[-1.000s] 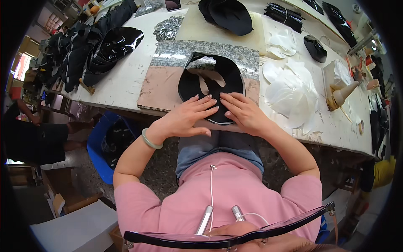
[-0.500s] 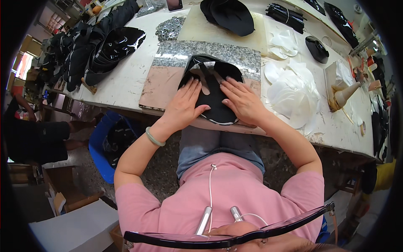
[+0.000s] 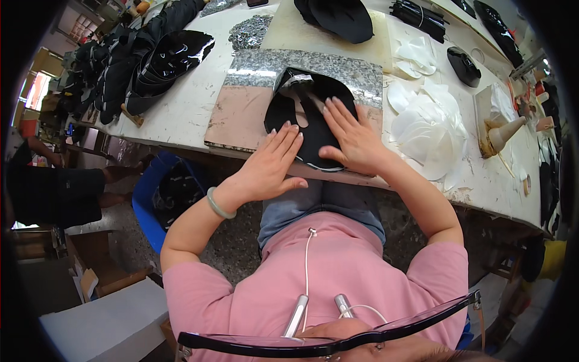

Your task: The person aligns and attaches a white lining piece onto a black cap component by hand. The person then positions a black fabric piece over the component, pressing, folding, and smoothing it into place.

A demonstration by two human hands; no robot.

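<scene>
A black piece (image 3: pixel 312 146) that looks like a shoe upper lies spread on a board (image 3: pixel 235 117) at the table's front edge. It has cut-outs either side of a central strip, and a pale edge toward me. My right hand (image 3: pixel 356 139) lies flat on its right side, fingers stretched and thumb out. At its lower left edge is my left hand (image 3: pixel 271 160), with straight fingertips touching the black material and the thumb held away. Neither hand grips anything. My fingers cover parts of the piece.
Black glossy pieces (image 3: pixel 175 57) are stacked at the left. White cut pieces (image 3: pixel 425 130) lie right of the board. A brown-stained cone (image 3: pixel 503 134) stands farther right. Another black piece (image 3: pixel 341 21) sits at the back. A blue bin (image 3: pixel 145 208) stands below the table, near a person (image 3: pixel 54 193).
My left hand has slid down and off much of the piece, toward me. My right hand has shifted slightly up on its right side. The whole view has shifted a little.
</scene>
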